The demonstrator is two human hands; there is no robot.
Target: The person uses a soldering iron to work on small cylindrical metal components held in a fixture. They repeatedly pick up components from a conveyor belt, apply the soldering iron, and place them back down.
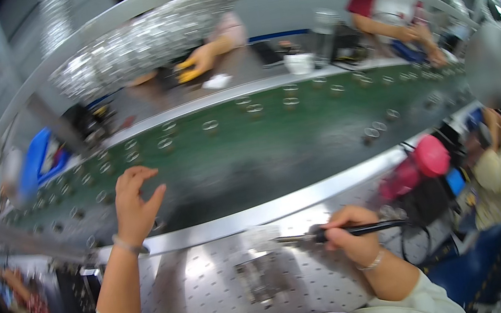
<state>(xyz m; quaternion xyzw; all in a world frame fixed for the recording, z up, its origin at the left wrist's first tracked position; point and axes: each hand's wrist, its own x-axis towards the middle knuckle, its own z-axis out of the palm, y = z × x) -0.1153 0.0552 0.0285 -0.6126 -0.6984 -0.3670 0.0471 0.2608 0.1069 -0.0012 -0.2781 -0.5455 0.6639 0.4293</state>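
My left hand (138, 199) reaches over the green conveyor belt (225, 160). Its thumb and fingers are apart with nothing seen between them, and a small round part (158, 224) lies close to its wrist. In my right hand (354, 237) is a soldering iron (376, 227), held like a pen with its metal tip pointing left. Below and left of that tip, a small metal fixture (259, 279) stands on the perforated metal worktop (197, 296). A pale, blurred item (262, 236) sits at the worktop's far side, by the iron's tip.
Several small ring-topped parts (254, 110) are spread along the belt. A metal rail (285, 207) borders its near side. A pink bottle (418, 162) lies right of my right hand. Across the belt, people work beside a silver duct (140, 39) and a white cup (299, 63).
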